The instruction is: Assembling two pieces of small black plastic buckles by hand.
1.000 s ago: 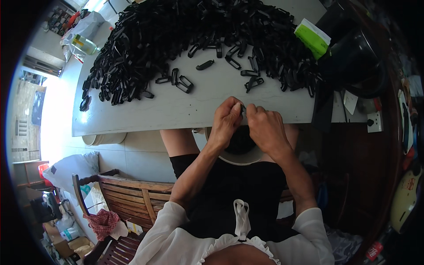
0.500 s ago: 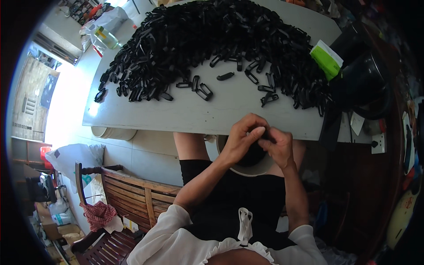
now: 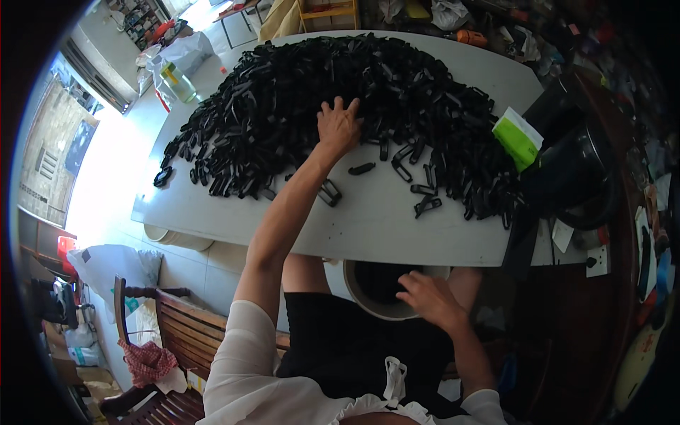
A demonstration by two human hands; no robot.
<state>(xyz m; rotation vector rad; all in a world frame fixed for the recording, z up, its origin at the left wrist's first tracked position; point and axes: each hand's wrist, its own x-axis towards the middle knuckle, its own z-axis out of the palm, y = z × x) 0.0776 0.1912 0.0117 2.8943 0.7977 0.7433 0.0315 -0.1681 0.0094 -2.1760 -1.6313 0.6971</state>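
My left hand (image 3: pixel 339 129) reaches over the table to the near inner edge of a large heap of small black plastic buckle-like pieces (image 3: pixel 283 92). Its fingers are spread against the heap, and nothing is gripped in them. Below the table's front edge, my right hand (image 3: pixel 431 299) hangs over the rim of a pale bucket (image 3: pixel 358 292) set between my legs. The right fingers are loosely bent and apart, with nothing visible in them. The bucket's inside is dark, so its contents cannot be made out. A single black piece (image 3: pixel 362 168) lies apart from the heap.
The heap curves across a light grey table (image 3: pixel 283 221). At its right stand a black container (image 3: pixel 570 166) and a green-and-white packet (image 3: pixel 518 138). A bottle (image 3: pixel 177 81) is at the far left. A wooden bench (image 3: pixel 185 322) stands to my left.
My hands were together above the bucket. The left has moved forward to the heap with fingers spreading; the right has come away and opened slightly over the bucket. The view has tilted up.
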